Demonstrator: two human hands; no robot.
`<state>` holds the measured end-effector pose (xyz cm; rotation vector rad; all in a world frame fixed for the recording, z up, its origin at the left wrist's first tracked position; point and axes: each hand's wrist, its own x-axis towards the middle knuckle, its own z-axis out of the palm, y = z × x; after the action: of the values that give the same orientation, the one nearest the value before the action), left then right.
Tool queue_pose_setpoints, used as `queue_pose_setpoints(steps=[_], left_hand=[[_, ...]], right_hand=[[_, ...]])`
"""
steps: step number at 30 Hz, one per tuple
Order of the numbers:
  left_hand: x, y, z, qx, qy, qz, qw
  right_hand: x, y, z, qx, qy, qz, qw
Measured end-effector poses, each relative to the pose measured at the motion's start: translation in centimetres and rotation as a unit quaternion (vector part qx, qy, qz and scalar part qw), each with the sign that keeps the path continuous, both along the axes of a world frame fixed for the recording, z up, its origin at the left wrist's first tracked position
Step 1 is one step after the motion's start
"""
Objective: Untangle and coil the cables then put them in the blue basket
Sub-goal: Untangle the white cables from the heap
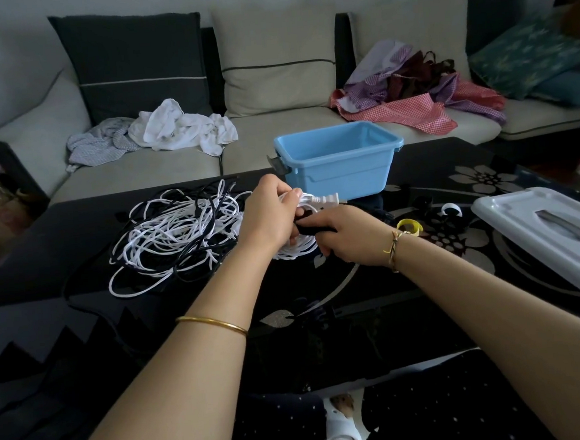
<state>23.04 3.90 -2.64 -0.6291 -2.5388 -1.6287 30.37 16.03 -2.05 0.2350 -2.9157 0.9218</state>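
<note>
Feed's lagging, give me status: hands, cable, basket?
Left hand grips white coil, plug sticking out. Right hand pinches black strap. Blue basket empty; tangle alongside.

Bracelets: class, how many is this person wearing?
2: a gold bangle on the left forearm and a thin corded bracelet on the right wrist.

One blue basket (341, 182), one grey lid (522, 224), one cable tangle (166, 238), two clothing heaps (175, 128) (406, 91)
</note>
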Motion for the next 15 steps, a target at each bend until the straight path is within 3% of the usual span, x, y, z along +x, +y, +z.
queue_pose_setpoints(steps=[6,9,11,15], left_hand=[[0.1,-0.1,0.2,-0.019,0.022,-0.004,1.0],[0.0,-0.4,0.1,-0.043,0.035,-0.013,0.998],[0.0,-0.5,0.0,-0.075,0.048,-0.02,0.996],[0.0,-0.7,-0.1,-0.078,0.044,-0.031,0.996]], right_hand=[[-0.7,-0.4,-1.1,0.032,0.012,0.019,0.999],[-0.5,-0.7,-1.5,0.144,0.004,0.017,0.989],[-0.6,-0.8,-1.3,0.167,0.003,-0.006,0.986],[-0.4,-0.8,-1.4,0.07,-0.043,0.004,0.997]])
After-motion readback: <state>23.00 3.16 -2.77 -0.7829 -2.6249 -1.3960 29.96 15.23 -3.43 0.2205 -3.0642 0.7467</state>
